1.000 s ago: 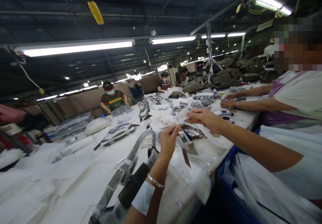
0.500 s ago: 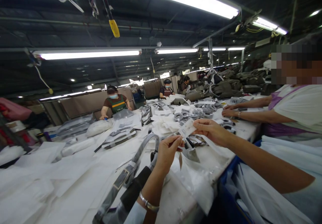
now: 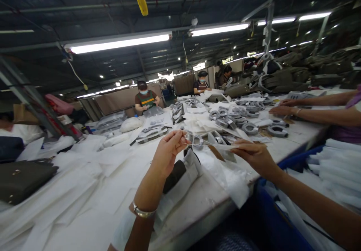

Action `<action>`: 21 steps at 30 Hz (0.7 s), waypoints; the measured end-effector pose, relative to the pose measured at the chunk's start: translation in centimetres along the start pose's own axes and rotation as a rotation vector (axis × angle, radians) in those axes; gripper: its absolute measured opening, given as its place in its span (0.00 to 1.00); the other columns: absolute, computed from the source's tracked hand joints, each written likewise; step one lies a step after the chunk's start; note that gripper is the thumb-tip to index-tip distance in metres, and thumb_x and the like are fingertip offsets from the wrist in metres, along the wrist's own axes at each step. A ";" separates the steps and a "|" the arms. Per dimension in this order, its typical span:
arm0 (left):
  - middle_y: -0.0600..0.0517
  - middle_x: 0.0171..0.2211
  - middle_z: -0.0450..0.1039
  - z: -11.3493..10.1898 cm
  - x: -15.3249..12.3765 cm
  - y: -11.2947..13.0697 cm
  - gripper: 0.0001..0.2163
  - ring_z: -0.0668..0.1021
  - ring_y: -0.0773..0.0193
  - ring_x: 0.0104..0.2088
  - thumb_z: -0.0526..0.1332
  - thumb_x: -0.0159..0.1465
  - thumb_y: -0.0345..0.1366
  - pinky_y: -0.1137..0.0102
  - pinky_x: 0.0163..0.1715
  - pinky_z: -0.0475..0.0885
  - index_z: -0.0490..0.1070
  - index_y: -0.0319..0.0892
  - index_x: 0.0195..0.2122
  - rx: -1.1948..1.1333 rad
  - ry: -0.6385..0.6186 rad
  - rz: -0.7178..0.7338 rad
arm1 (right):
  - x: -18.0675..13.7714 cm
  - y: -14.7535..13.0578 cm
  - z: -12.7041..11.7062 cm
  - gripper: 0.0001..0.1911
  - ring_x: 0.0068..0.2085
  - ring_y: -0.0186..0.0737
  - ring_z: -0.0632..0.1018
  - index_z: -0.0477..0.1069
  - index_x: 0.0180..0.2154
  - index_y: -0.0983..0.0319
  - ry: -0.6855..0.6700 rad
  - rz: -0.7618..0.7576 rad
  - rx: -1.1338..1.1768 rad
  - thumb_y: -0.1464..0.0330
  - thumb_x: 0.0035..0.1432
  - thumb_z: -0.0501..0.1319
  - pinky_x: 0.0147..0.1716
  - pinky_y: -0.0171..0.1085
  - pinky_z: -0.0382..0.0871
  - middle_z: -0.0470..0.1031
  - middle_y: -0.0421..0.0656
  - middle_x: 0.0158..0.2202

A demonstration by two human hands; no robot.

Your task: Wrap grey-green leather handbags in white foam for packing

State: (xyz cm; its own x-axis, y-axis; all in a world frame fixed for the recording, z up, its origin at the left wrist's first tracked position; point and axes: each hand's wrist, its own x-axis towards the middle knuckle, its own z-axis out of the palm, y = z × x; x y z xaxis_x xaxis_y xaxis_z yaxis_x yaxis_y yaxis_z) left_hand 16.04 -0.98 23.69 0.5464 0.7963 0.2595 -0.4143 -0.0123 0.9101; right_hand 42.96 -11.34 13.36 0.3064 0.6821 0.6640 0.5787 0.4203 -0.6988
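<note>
My left hand (image 3: 169, 149) is closed in a pinch, with a thin pale string running from its fingertips toward the right. Thumb and fingers of my right hand (image 3: 252, 154) grip a white tag (image 3: 227, 146), seen nearly edge-on at the string's other end. Between the hands a brown tag (image 3: 216, 153) slants downward. Beyond my left wrist lies a strap in grey wrapping (image 3: 180, 177) with a dark section, partly hidden by that hand and forearm. A clear plastic bag (image 3: 225, 179) lies over the table edge below my right hand.
White sheets (image 3: 76, 179) cover the table's left side, with a dark bag (image 3: 25, 179) there. Coiled wrapped straps (image 3: 249, 128) are heaped ahead. A blue bin (image 3: 273, 209) stands at right. A co-worker's hands (image 3: 283, 108) rest at the far right; other people sit opposite.
The view has swung left. My hands have moved apart, with the string now stretched between them. The white tag has turned from face-on to nearly edge-on.
</note>
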 end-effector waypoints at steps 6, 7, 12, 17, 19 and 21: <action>0.61 0.23 0.61 0.2 -1.4 0.2 0.11 0.64 0.79 0.19 0.71 0.57 0.40 0.76 0.33 0.76 0.75 0.39 0.35 -0.100 -0.046 -0.033 | -2.0 -0.3 2.3 0.10 0.44 0.42 0.81 0.81 0.43 0.52 -0.130 -0.233 -0.043 0.64 0.64 0.61 0.46 0.39 0.76 0.81 0.43 0.44; 0.61 0.24 0.62 0.2 -1.5 0.2 0.11 0.63 0.79 0.19 0.70 0.58 0.41 0.76 0.32 0.76 0.75 0.39 0.36 -0.077 -0.049 -0.035 | -2.3 -0.4 2.7 0.11 0.46 0.42 0.81 0.81 0.44 0.52 -0.170 -0.213 -0.041 0.64 0.64 0.60 0.49 0.40 0.75 0.81 0.43 0.45; 0.55 0.28 0.69 0.2 -2.1 -0.2 0.12 0.75 0.73 0.26 0.67 0.61 0.43 0.73 0.36 0.76 0.75 0.38 0.36 0.103 -0.116 -0.087 | -2.3 -3.2 6.4 0.21 0.60 0.48 0.72 0.71 0.58 0.51 -0.184 0.077 0.223 0.58 0.65 0.60 0.63 0.50 0.62 0.73 0.44 0.59; 0.52 0.32 0.73 -0.2 -2.7 0.6 0.11 0.78 0.70 0.30 0.65 0.64 0.43 0.75 0.33 0.75 0.74 0.39 0.37 0.160 -0.192 -0.133 | -1.7 -8.1 11.7 0.39 0.56 0.46 0.75 0.53 0.68 0.50 -0.380 0.163 0.750 0.54 0.60 0.64 0.57 0.49 0.68 0.75 0.45 0.55; 0.53 0.31 0.73 -1.1 -3.0 1.3 0.11 0.78 0.69 0.30 0.66 0.63 0.43 0.75 0.32 0.75 0.75 0.39 0.38 0.168 -0.162 -0.118 | -1.8 -8.9 13.0 0.31 0.41 0.42 0.80 0.64 0.62 0.54 -0.347 0.255 0.779 0.55 0.60 0.65 0.47 0.44 0.75 0.80 0.41 0.37; 0.52 0.31 0.74 -2.5 -3.5 2.0 0.12 0.79 0.68 0.31 0.67 0.61 0.44 0.73 0.36 0.76 0.76 0.39 0.38 0.203 -0.097 -0.099 | -2.1 -9.0 13.6 0.21 0.27 0.37 0.77 0.75 0.50 0.58 -0.275 0.353 0.767 0.54 0.59 0.65 0.32 0.37 0.75 0.74 0.38 0.26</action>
State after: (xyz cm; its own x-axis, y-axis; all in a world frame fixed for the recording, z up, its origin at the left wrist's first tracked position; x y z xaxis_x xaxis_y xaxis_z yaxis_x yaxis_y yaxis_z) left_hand 11.47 -2.30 23.74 0.6488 0.7377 0.1866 -0.2054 -0.0663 0.9764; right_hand 26.82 -8.39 14.61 0.1214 0.9259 0.3578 -0.2111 0.3763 -0.9022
